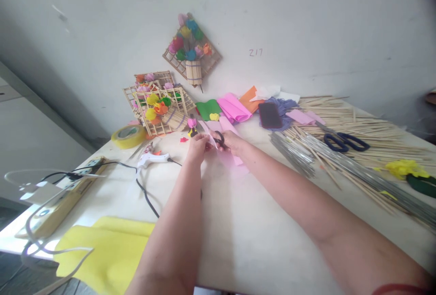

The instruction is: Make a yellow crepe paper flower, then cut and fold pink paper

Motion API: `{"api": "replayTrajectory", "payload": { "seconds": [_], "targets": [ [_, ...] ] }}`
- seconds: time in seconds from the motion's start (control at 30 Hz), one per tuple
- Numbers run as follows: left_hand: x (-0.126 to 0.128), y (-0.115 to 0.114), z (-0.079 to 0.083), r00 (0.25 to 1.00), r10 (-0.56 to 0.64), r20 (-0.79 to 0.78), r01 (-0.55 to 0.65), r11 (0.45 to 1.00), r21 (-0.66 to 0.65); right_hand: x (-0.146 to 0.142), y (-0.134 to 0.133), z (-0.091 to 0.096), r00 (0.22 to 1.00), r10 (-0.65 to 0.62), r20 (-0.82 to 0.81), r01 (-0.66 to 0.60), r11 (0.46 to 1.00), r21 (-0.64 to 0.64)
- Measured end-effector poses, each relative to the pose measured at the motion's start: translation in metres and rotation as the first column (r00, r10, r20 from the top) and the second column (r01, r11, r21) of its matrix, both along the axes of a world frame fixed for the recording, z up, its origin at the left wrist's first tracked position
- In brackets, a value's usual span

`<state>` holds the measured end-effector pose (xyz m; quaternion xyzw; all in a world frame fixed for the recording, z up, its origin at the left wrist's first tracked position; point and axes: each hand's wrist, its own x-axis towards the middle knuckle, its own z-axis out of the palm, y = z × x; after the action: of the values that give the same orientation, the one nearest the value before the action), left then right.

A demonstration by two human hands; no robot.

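Near the middle of the table, my left hand (200, 144) pinches a thin pale pink piece (212, 139) of paper or felt. My right hand (230, 142) is closed around black-handled scissors (220, 138), whose blades point up and left beside the pink piece. More pale pink sheet (240, 162) lies under and behind my right hand. Just beyond my left hand sits a small pink flower (192, 123) with dark and yellow parts. A little yellow cutout (214, 116) and a red scrap (184, 139) are close by. My fingertips are partly hidden.
Left are a glue gun (153, 159), yellow tape roll (128, 136), power strip (68, 195) with cables, and yellow felt (105, 252). Flower-decked lattices (160, 108) stand behind. Right are a phone (270, 115), navy-handled scissors (346, 142), wires (294, 154) and sticks (378, 136).
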<state>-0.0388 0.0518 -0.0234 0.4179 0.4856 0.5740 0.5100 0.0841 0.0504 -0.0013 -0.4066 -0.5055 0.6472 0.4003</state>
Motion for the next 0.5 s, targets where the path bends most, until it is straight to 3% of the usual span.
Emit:
{"api": "replayTrajectory", "payload": {
  "seconds": [0.2,0.5],
  "targets": [
    [-0.001,0.002,-0.001,1.0,0.002,0.008,-0.002,1.0,0.004,-0.005,0.005,-0.008,0.999,-0.009,-0.043,0.01,1.0,0.022],
    [-0.001,0.002,-0.003,1.0,0.025,-0.014,-0.025,1.0,-0.007,-0.003,0.016,-0.004,0.998,0.05,-0.044,-0.051,0.998,-0.028]
  ]
}}
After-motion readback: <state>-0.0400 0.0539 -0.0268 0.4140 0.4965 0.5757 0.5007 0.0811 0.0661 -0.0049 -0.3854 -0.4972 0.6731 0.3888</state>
